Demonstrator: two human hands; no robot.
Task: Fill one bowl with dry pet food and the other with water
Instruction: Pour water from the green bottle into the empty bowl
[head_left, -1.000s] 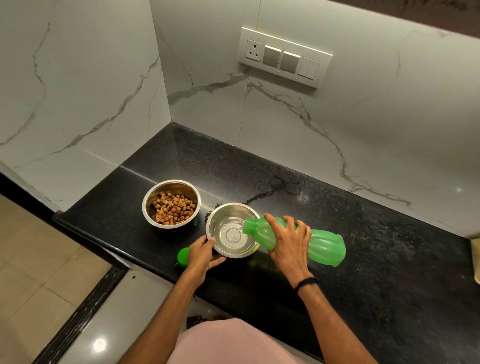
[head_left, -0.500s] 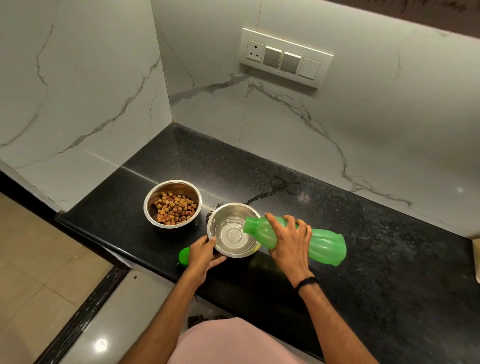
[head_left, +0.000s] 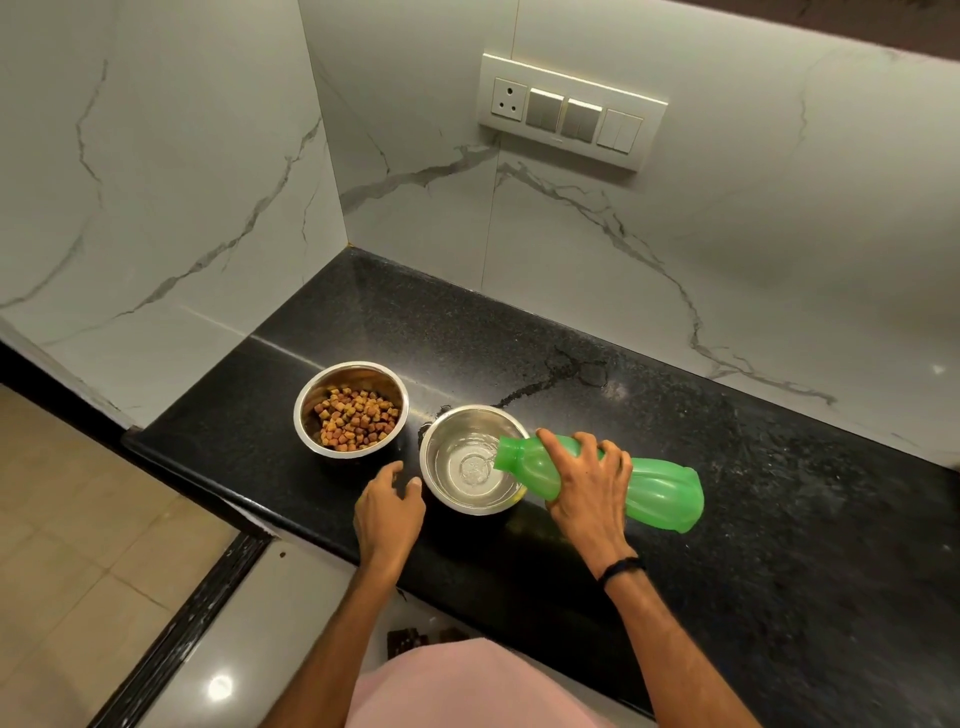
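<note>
Two steel bowls stand side by side on the black counter (head_left: 779, 493). The left bowl (head_left: 306, 410) holds brown dry pet food (head_left: 358, 418). The right bowl (head_left: 431, 441) has clear water in its bottom. My right hand (head_left: 584, 480) grips a green plastic bottle (head_left: 660, 491) around its neck and holds it tipped nearly flat, its open mouth over the right bowl's rim. Just left of that bowl, my left hand (head_left: 389, 514) hovers with relaxed, spread fingers, the thumb close to the rim and nothing visible in the hand.
White marble walls close the counter at the back and left. A switch panel (head_left: 571, 111) sits on the back wall. A wet streak (head_left: 545, 379) runs behind the bowls. The counter's front edge (head_left: 234, 499) drops to a tiled floor on the left.
My left hand has let go of the water bowl's rim and shifted slightly left. The green cap seen beside that hand earlier is out of sight. The bottle stays tipped over the bowl.
</note>
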